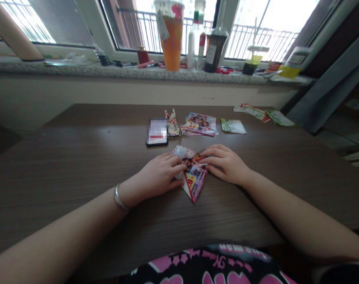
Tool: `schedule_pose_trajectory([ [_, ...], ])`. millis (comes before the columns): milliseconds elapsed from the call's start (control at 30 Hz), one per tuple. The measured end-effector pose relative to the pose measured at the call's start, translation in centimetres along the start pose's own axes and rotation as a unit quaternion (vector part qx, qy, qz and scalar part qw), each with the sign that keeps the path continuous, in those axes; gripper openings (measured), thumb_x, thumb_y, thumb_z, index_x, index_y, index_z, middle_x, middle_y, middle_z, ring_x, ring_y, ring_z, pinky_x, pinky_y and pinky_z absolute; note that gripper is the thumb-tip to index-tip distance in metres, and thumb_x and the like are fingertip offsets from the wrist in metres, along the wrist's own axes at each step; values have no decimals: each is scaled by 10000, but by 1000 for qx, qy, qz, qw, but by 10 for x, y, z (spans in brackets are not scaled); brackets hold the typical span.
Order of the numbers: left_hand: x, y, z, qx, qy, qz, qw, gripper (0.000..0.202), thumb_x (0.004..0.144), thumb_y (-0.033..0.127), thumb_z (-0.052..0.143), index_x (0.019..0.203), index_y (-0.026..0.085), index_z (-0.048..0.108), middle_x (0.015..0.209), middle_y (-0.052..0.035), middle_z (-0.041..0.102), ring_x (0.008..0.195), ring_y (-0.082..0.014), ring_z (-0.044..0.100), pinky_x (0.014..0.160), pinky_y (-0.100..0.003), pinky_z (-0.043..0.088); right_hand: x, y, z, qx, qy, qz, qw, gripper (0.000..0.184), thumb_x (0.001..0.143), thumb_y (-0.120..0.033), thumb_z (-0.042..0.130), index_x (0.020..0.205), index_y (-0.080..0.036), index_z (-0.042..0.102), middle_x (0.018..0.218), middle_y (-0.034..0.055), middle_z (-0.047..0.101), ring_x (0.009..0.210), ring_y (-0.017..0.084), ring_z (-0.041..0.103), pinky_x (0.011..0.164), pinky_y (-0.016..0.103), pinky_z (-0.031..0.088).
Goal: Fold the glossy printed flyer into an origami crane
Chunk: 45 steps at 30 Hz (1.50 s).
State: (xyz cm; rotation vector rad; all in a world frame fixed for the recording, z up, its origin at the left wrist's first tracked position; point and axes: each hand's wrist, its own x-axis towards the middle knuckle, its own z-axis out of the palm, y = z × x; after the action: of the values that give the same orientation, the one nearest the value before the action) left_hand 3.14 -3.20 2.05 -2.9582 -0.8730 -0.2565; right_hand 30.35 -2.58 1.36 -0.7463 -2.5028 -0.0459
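A colourful printed flyer (pixel 197 179), folded to a point towards me, lies on the table between my hands. My left hand (pixel 164 171), with a silver bangle at the wrist, holds its left side. The fingers bend over the paper and the thumb rests lower, by a white flap. On the right edge, my right hand (pixel 225 163) has its fingertips on the paper, close to a small pale fold. What lies under the fingers is hidden. Beyond my left hand are a phone (pixel 157 132) and a folded paper shape (pixel 173 125) with upright points.
A stack of printed flyers (pixel 201 124) lies behind my hands, with green-and-white packets (pixel 233 126) beside it. More packets (pixel 266 115) are at the far right. Along the windowsill (pixel 123 73) stand an orange drink cup (pixel 171 43), a dark cup (pixel 215 49) and bottles.
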Motion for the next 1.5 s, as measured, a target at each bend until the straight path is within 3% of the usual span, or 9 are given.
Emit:
schedule_pose_trajectory([
  [200,-1,-4,5,5,13,16,1000,305,923,255,538,1225,253,579,1243,-78,562,1206,-259,501,1053,-453,402,1,-1,-1,4,-12,-13,1000,229,904,-253,551,1089,-219,682,1149,59,664,1096,218,562,977,423,470],
  [367,0,-5,5,45,13,35,998,264,921,175,526,1166,235,603,1107,-74,620,1028,-229,577,907,-399,487,1,-1,-2,7,-23,-23,999,235,908,-267,537,1091,-211,673,1159,66,659,1095,219,565,968,429,475],
  [533,2,0,0,26,10,31,999,197,937,270,506,1077,206,628,1044,-79,629,973,-216,591,890,-385,488,1,0,-1,9,-32,-31,999,231,906,-273,543,1084,-206,675,1154,69,664,1090,217,568,978,427,469],
  [767,-2,0,0,-3,-9,19,1000,566,881,546,538,1335,211,494,1347,-120,532,1234,-292,499,1066,-475,376,1,1,-1,22,-47,-28,998,258,903,-285,545,1123,-228,668,1174,60,659,1109,213,568,1000,430,454],
  [1033,-3,-1,8,17,-9,-5,1000,560,942,471,480,1434,213,403,1463,-89,447,1317,-278,438,1103,-447,339,3,-2,-4,56,-74,-24,995,275,884,-345,579,1119,-227,662,1165,57,672,1117,207,574,1004,429,439],
  [1267,-1,2,10,5,-1,-28,1000,496,977,454,400,1401,202,453,1466,-89,444,1332,-274,424,1107,-456,340,4,-5,-3,94,-102,-52,989,413,833,-488,623,1136,-209,648,1203,85,644,1151,225,554,993,424,446],
  [1500,1,-2,14,-17,-10,-35,999,480,1005,437,327,1406,202,447,1477,-75,431,1368,-249,374,1134,-433,303,5,-7,-3,101,-118,-49,987,499,806,-498,633,1185,-173,622,1236,120,629,1168,245,550,1001,448,444],
])
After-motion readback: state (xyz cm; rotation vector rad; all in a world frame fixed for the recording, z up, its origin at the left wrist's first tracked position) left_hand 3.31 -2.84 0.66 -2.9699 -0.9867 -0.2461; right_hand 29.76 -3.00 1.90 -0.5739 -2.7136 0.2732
